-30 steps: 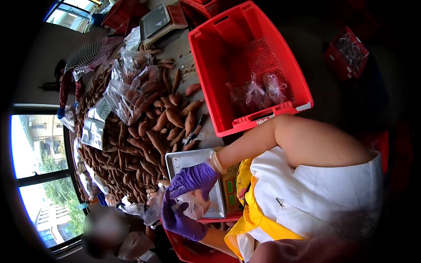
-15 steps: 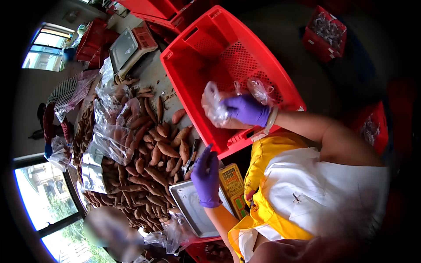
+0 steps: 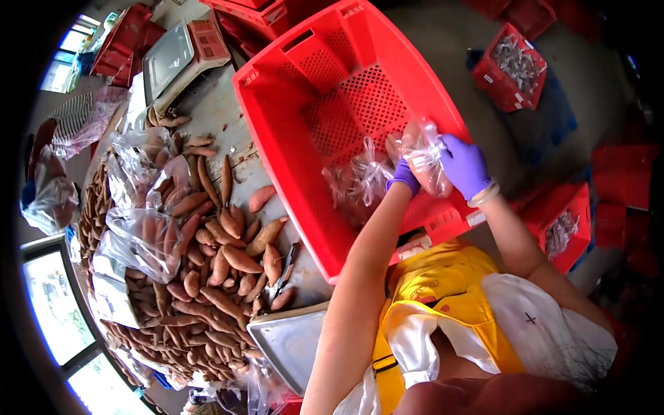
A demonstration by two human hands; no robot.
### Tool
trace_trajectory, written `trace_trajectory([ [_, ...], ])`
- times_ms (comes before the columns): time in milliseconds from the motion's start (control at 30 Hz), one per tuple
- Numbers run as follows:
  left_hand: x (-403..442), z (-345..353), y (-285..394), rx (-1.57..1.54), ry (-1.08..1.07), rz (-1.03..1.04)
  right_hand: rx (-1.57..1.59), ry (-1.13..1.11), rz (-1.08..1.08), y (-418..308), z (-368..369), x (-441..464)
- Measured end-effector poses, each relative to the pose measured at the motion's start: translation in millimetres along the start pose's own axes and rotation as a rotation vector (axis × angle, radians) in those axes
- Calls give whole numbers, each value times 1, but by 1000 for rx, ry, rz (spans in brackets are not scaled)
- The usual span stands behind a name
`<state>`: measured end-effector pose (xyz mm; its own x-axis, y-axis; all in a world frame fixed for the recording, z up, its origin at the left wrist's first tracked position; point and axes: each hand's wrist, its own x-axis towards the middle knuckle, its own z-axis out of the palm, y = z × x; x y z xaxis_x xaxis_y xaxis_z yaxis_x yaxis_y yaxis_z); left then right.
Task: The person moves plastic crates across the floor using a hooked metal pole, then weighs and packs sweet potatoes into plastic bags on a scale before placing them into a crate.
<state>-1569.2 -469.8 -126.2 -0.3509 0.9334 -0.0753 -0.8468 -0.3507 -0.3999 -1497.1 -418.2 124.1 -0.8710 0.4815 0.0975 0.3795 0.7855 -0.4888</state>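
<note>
A clear plastic bag of sweet potatoes (image 3: pixel 430 173) is held over the near right part of a large red crate (image 3: pixel 277 104). My right hand (image 3: pixel 467 168), in a purple glove, closes round the bag's right side. Against its left side is my left hand (image 3: pixel 404 177), also gloved in purple; the bag partly hides its fingers, which look closed on it. Below and left of the hands, other tied clear bags (image 3: pixel 372 173) lie inside the crate.
Loose sweet potatoes (image 3: pixel 221 266) and plastic bags (image 3: pixel 142 238) cover the table to the left, with a knife (image 3: pixel 289 266) beside them. A scale pan (image 3: pixel 294 346) is near my left arm, another scale (image 3: pixel 169 62) farther off. Red crates of bags (image 3: pixel 515 66) stand right. Another person (image 3: pixel 72 114) is far left.
My left hand has moved from above the scale into the crate, up to the bag. My right hand has shifted right with the bag. The view has turned slightly.
</note>
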Motion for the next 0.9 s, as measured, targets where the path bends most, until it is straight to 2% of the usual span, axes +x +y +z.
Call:
trace_trajectory([
  [33,4,-14,9,-8,-10,0,-174,-61,-40,-5,-1,3],
  [67,9,-44,22,-559,-53,-185,-184,-62,-41,1,5,7],
  [100,8,-67,28,-1114,-87,-372,-358,-152,-96,8,13,8],
  [167,-8,-101,22,-1699,-98,-541,-586,-341,-116,11,19,6],
  [233,-46,-56,20,-2658,-80,-332,-586,-365,-95,16,31,8],
  [300,-60,80,-7,-2855,-20,661,-700,-342,-110,13,42,13],
  [333,-67,74,-7,-2850,-15,654,-700,-334,-107,6,41,16],
  [400,-78,62,-5,-3279,-79,282,-665,-541,-217,-20,31,29],
  [467,-86,80,-15,-3199,-78,352,-579,-763,-291,-56,21,45],
  [533,-92,112,-25,-3196,-158,866,-747,-619,-382,-67,44,51],
  [567,-101,109,-24,-3262,-88,715,-780,-706,-405,-75,56,57],
  [600,-111,116,-27,-3265,-107,720,-812,-792,-426,-81,70,64],
  [667,-128,147,-39,-3384,-289,566,-813,-811,-489,-70,122,71],
  [733,-153,166,-45,-3445,-327,521,-837,-830,-599,-50,161,67],
  [767,-166,172,-48,-3522,-389,339,-842,-835,-638,-37,183,63],
  [800,-180,180,-52,-3588,-455,151,-709,-581,-676,-13,209,52],
  [867,-203,198,-58,-3549,-510,190,-565,-336,-701,-1,220,48],
  [900,-214,198,-60,-3595,-577,7,-559,-738,-480,-6,212,54],
])
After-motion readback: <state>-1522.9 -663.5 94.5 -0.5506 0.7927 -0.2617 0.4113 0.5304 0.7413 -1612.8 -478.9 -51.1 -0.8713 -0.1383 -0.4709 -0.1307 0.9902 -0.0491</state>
